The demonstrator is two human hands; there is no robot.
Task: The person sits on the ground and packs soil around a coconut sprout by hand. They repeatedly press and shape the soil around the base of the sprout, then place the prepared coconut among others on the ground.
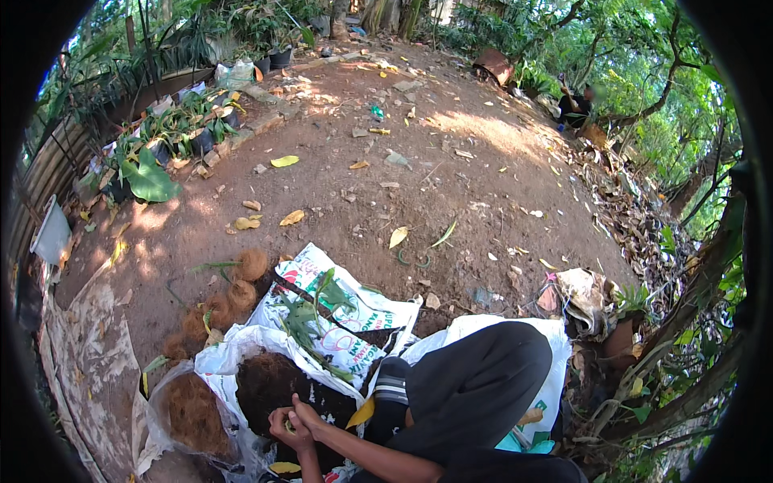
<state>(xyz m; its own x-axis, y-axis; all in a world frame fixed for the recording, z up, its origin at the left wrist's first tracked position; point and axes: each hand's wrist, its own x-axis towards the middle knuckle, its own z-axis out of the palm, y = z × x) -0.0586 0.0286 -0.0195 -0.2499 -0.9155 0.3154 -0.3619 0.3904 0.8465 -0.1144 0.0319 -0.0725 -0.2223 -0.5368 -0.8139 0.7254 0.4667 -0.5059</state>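
Note:
My left hand (290, 427) and my right hand (307, 418) are together over an open white sack (217, 356) of dark soil (266, 386). A small pale green thing (289, 426) shows between the fingers; what it is cannot be told, nor which hand grips it. Beyond the hands, a cut leafy green stem (311, 326) lies across a printed white sack (356, 326). To the left of the soil stands a clear plastic bag (158, 395) of brown coconut fibre (196, 416).
Several round fibre balls (241, 296) lie beyond the bag. My bent knee (513, 350) rises at the right over another white sack (558, 344). Potted plants (202, 139) line the left, with a white pot (51, 232) nearer. Another person (575, 108) sits far off at upper right.

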